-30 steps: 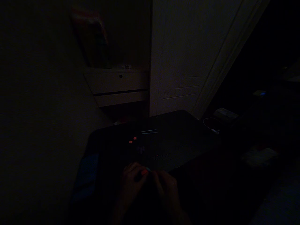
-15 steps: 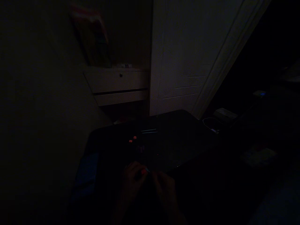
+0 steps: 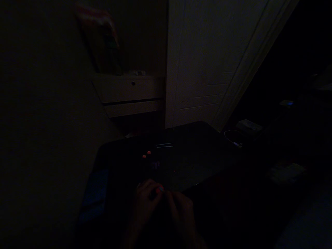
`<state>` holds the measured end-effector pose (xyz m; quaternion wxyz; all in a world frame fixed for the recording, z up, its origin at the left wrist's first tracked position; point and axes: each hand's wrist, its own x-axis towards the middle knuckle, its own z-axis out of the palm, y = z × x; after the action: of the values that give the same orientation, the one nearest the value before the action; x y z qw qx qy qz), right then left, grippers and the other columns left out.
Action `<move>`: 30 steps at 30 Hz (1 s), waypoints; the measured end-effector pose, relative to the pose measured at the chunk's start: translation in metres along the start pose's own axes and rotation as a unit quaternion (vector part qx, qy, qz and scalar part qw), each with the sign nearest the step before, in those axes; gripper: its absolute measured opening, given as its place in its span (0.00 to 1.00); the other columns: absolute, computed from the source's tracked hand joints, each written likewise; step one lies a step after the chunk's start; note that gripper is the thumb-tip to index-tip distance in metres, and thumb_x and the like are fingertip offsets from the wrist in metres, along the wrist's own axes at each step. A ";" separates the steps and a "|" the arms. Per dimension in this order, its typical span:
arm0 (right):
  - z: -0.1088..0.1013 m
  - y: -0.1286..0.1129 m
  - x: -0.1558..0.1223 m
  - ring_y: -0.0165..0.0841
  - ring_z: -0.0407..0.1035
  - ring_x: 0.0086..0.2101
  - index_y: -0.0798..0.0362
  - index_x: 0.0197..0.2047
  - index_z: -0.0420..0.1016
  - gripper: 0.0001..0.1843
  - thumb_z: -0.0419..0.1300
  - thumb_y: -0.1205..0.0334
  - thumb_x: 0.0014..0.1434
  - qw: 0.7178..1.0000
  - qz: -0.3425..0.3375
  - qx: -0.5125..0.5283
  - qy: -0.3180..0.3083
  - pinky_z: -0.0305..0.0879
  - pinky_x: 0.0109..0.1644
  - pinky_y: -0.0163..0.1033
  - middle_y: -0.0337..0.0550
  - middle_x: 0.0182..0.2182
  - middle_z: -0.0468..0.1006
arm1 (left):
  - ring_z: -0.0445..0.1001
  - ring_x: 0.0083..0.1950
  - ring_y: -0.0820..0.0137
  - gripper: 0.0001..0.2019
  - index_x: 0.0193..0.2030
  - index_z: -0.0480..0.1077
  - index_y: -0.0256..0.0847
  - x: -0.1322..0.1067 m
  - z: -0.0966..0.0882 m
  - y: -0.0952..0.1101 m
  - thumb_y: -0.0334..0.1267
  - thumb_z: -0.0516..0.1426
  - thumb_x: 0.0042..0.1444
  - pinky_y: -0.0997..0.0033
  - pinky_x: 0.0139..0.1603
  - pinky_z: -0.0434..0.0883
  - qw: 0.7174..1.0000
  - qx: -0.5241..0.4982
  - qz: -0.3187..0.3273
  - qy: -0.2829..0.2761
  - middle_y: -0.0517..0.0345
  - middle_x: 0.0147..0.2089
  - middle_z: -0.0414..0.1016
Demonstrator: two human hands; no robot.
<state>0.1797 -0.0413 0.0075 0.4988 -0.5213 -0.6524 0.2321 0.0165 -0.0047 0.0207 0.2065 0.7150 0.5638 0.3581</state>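
Note:
The scene is very dark. My left hand is closed, thumb and fingers pinching a small glowing red-orange piece. A tiny pale bluish bit shows at that piece's right side. Close beside it, my right hand has its fingers pinched together, their tips reaching toward the piece; what they hold, if anything, is too dark to make out. Beyond the hands on the dark table lie a round orange piece, a flat orange piece and a dim purplish cluster.
Two thin pale sticks lie farther back on the table. A blue flat item is at the left edge. Behind stand a drawer unit and a pale door. A white cable curls at the right.
The pale bluish bit has shifted slightly left and now looks more rounded against the red-orange piece. My hands stay nearly in place.

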 end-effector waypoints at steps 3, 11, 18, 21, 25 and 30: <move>0.001 0.002 -0.001 0.34 0.80 0.27 0.52 0.36 0.81 0.25 0.49 0.53 0.78 0.998 -0.046 -0.029 -0.014 0.73 0.33 0.33 0.44 0.28 0.85 | 0.82 0.44 0.60 0.07 0.39 0.82 0.48 0.000 -0.001 0.001 0.35 0.63 0.57 0.60 0.48 0.74 1.000 0.003 -0.008 -0.006 0.56 0.42 0.85; 0.002 0.010 0.002 0.31 0.76 0.23 0.53 0.35 0.78 0.28 0.42 0.59 0.80 0.980 -0.149 -0.128 0.000 0.67 0.28 0.33 0.44 0.24 0.81 | 0.81 0.42 0.60 0.06 0.37 0.82 0.46 0.001 -0.002 0.003 0.33 0.63 0.54 0.59 0.48 0.73 1.000 -0.008 -0.021 -0.011 0.56 0.39 0.85; 0.001 0.011 0.003 0.32 0.78 0.25 0.53 0.36 0.79 0.24 0.45 0.60 0.79 0.985 -0.128 -0.119 0.001 0.69 0.30 0.34 0.44 0.27 0.82 | 0.81 0.44 0.60 0.05 0.38 0.82 0.48 0.000 -0.001 0.000 0.37 0.62 0.58 0.59 0.48 0.73 1.000 -0.019 -0.006 -0.002 0.56 0.40 0.85; 0.002 0.012 0.004 0.33 0.79 0.25 0.53 0.36 0.79 0.25 0.45 0.59 0.79 0.987 -0.115 -0.113 0.004 0.71 0.31 0.34 0.45 0.27 0.83 | 0.81 0.43 0.60 0.05 0.38 0.82 0.47 -0.001 -0.001 -0.001 0.39 0.62 0.59 0.59 0.48 0.73 1.000 -0.014 -0.006 0.001 0.55 0.40 0.85; 0.002 0.012 0.005 0.34 0.79 0.26 0.53 0.37 0.80 0.25 0.45 0.59 0.79 0.990 -0.094 -0.106 0.014 0.73 0.32 0.35 0.46 0.28 0.84 | 0.80 0.40 0.61 0.06 0.38 0.82 0.47 -0.001 0.000 -0.002 0.41 0.62 0.60 0.60 0.46 0.73 1.000 -0.004 0.000 0.003 0.56 0.39 0.84; -0.003 0.009 0.007 0.35 0.81 0.28 0.53 0.39 0.80 0.21 0.48 0.61 0.77 0.993 -0.086 -0.080 0.016 0.75 0.33 0.35 0.46 0.30 0.85 | 0.80 0.40 0.61 0.05 0.38 0.82 0.47 -0.001 0.000 -0.006 0.41 0.63 0.60 0.60 0.46 0.73 1.000 -0.003 0.007 0.006 0.57 0.38 0.84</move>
<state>0.1864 -0.0325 0.0037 0.4840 -0.5054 -0.7030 0.1268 0.0126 -0.0038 0.0163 0.2025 0.7160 0.5592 0.3656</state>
